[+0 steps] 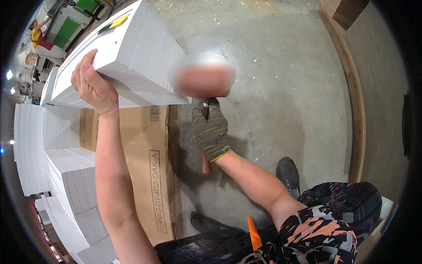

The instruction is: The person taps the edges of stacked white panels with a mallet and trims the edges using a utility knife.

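Head view. A stack of white panels (pixel 132 57) is seen tilted up on a brown cardboard box (pixel 145 158). The left hand (pixel 93 83), bare, is placed on the stack's near left edge; its fingers (pixel 88 59) are curled over the top face and closed on the edge, so the stack is gripped there. A yellow-and-black tool (pixel 113 24) is seen lying on the top face, well beyond those fingers.

The right hand (pixel 211 130) is covered by a grey knitted glove with a yellow cuff. It is closed around a slim tool with a dark metal tip (pixel 205 109) and a red handle end (pixel 205 165), which shows below the cuff. The tip is held just beside the stack's near right corner, at the box's upper edge; whether contact is made cannot be told. A blurred patch lies directly above the glove.

Further white panel stacks (pixel 66 176) are noted left of the left forearm. The concrete floor (pixel 281 79) lies right of the gloved fingers, and a dark shoe (pixel 288 172) rests on it below them.
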